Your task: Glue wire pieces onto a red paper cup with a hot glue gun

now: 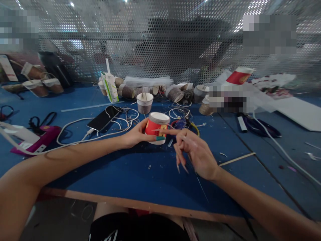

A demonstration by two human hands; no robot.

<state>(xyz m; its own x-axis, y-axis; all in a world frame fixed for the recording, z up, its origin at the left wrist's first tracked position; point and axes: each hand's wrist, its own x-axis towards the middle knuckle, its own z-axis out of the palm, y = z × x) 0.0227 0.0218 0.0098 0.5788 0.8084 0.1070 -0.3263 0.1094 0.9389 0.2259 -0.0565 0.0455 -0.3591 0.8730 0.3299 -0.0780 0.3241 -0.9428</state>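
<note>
A red paper cup with a grey band around its rim is upright in the middle of the view. My left hand is wrapped around its left side, thumb across the front. The index finger of my right hand points at the cup's yellow label, at or very near its surface. The other right fingers are partly curled, and a thin strand or needle hangs below the palm. Whether those fingers grip it is hard to tell. Behind the red cup stands a white cup with a grey-brown lower part.
On the blue table lie a phone with a white cable, a purple power strip, a drink carton and a thin wooden stick. Several wrapped cups line the back by the mesh panel.
</note>
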